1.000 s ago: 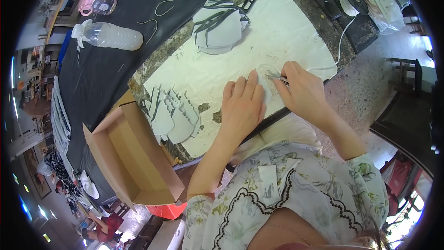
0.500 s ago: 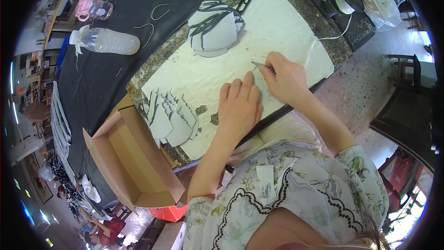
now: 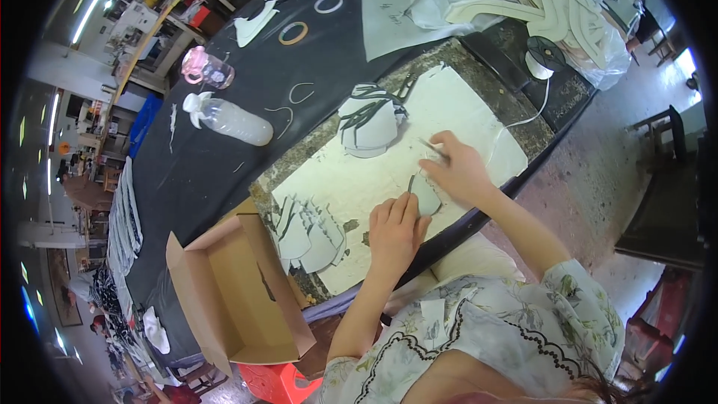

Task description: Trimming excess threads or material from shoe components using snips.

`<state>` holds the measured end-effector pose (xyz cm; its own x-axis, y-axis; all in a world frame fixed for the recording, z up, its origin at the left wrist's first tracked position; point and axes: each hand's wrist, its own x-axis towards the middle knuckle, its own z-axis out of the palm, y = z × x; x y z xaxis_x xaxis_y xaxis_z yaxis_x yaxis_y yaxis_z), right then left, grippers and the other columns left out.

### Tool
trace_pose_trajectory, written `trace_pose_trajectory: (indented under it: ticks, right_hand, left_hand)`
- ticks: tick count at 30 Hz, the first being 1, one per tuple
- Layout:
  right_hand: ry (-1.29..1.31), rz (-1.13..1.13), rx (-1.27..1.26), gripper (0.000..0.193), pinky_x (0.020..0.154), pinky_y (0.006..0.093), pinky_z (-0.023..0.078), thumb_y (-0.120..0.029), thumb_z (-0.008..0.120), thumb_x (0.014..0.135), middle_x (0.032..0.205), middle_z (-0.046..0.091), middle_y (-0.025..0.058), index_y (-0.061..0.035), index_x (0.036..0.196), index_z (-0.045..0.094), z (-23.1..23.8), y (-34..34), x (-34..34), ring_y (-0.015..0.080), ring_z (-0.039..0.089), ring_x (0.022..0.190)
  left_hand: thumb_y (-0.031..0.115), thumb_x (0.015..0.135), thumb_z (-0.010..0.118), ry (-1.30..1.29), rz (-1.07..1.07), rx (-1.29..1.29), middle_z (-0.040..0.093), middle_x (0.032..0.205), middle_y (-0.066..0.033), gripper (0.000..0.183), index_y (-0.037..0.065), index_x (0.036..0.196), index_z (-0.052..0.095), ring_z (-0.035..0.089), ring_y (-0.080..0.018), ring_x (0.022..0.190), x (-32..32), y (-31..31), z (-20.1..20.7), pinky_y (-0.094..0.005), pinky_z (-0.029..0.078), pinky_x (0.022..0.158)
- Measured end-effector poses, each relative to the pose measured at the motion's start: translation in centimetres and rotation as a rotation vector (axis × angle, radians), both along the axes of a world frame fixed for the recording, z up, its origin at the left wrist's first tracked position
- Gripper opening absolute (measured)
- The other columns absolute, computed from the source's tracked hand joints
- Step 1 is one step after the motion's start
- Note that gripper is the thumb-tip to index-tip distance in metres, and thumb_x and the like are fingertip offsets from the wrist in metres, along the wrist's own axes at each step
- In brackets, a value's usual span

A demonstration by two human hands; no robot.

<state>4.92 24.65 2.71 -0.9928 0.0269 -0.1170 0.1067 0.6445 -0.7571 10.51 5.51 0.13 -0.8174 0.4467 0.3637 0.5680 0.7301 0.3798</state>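
My left hand [image 3: 396, 233] presses its fingertips onto a small light grey cut piece [image 3: 428, 196], the fingers close together. A thin dark strip [image 3: 410, 183] runs along that piece's edge and sticks up past my fingers. Just to the right and farther off, my right hand [image 3: 458, 170] is raised, its fingers closed round a small pointed metal tool [image 3: 434, 150] that is blurred by motion. Under both hands lies a worn white sheet [image 3: 464, 116] on a stone slab. Beyond them sits a stack of grey pieces with dark strips [image 3: 366, 135]; more edged pieces [image 3: 318, 243] lie at the left.
An open cardboard box [image 3: 239, 292] stands left of the slab. On the black-covered table are a cloudy plastic bottle [image 3: 239, 123], a pink-lidded cup [image 3: 213, 71] and tape rolls [image 3: 293, 33]. A spool of white tape [image 3: 540, 63] and bagged cream pieces [image 3: 557, 11] lie far right.
The view has tilted, showing more of the far table. My right hand has lifted away from my left fingertips with the tool, and the grey piece with its dark strip now shows more.
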Motion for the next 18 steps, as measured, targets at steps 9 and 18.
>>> trace_pose_trajectory:
  ticks: [9,18]
  right_hand:
    - [0.245,0.177,0.237,0.032,0.069,0.0424,0.052,-0.024,0.075,0.08,0.103,0.063,0.0096,-0.0075,0.103,0.06,-2.1,1.7,2.9,0.0341,0.065,0.086]
    - [0.334,0.615,-0.029,0.019,0.065,0.0395,0.051,-0.009,0.067,0.08,0.08,0.067,0.0072,-0.0108,0.097,0.06,0.9,-3.8,2.9,0.0277,0.067,0.076]
  left_hand:
    - [0.015,0.083,0.075,0.421,0.501,-0.006,0.065,0.12,-0.0156,0.043,0.001,0.122,0.063,0.059,-0.0345,0.109,1.7,-13.1,4.0,-0.0444,0.047,0.093]
    - [0.011,0.083,0.072,0.238,0.48,0.129,0.066,0.113,-0.0138,0.032,0.002,0.113,0.066,0.06,-0.033,0.107,0.7,-10.6,4.4,-0.0429,0.047,0.092]
